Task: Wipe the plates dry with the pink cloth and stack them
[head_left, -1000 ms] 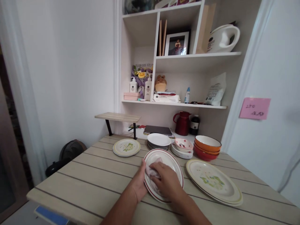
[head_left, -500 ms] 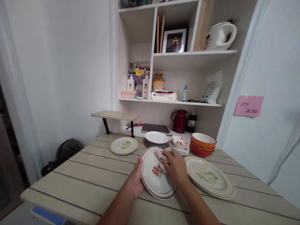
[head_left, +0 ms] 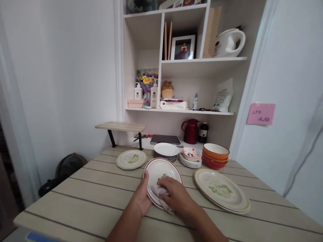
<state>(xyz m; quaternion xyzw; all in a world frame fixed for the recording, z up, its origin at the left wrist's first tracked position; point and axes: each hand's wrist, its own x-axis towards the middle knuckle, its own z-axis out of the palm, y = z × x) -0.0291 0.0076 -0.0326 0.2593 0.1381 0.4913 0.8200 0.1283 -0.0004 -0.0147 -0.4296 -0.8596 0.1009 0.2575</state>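
My left hand (head_left: 142, 195) grips the left rim of a white plate (head_left: 165, 166) with red rings near its edge, thumb on top and fingers underneath. The plate is held tilted above the table. My right hand (head_left: 175, 195) presses a pale pinkish cloth (head_left: 159, 190) against the plate's lower middle, with the fingers closed over it. Most of the red mark at the plate's centre is covered by the hand and cloth. Right of my right hand lie large oval plates (head_left: 222, 190) with a green floral print, stacked.
Behind the held plate stand a stack of round white-topped plates (head_left: 166, 149), small dishes under a pink bowl (head_left: 191, 153), and orange and red bowls (head_left: 215, 151). Floral plates (head_left: 131, 158) lie at left, near a small raised shelf (head_left: 121, 126). A red jug (head_left: 191, 131) stands at the back.
My right hand has moved the cloth from the plate's upper right down to its lower middle, covering most of the red mark. The plate and my left hand have shifted slightly left in view.
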